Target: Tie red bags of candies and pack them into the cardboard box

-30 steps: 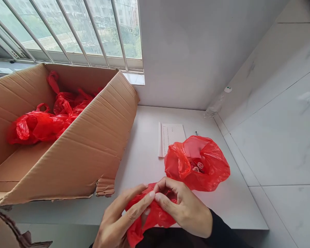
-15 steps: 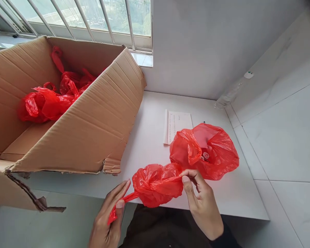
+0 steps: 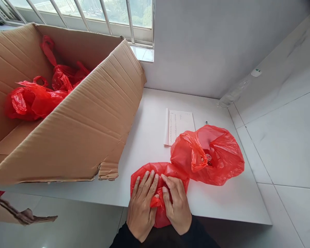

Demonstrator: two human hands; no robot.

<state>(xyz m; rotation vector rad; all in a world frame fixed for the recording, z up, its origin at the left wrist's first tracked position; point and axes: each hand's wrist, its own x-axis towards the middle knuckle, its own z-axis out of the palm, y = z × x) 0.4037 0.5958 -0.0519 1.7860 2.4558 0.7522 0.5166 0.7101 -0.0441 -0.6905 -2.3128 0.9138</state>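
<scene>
Beneath both palms lies a red plastic bag (image 3: 160, 167), spread low on the front edge of the white table, its contents hidden. My left hand (image 3: 142, 203) rests flat on its left side, fingers stretched out. A twisted red end of the bag sticks out beside the left thumb. On the right side of the bag, my right hand (image 3: 176, 201) presses down with bent fingers, thumb apart from them. Touching this bag on the right is a second red plastic bag (image 3: 222, 155), fuller, its mouth loose, with round printed items dimly visible inside.
A large open cardboard box (image 3: 93, 117) stands at left, holding several red bags (image 3: 38, 98). Behind the second bag lie a printed paper pad (image 3: 181, 124) and a pen tip (image 3: 206, 122). A clear plastic bottle (image 3: 235, 93) leans in the back corner. Window bars (image 3: 105, 17) rise behind the box.
My left hand has come up and right from the bag's stretched end onto its top. My right hand has moved left onto it. The bag now lies flatter and wider under both hands.
</scene>
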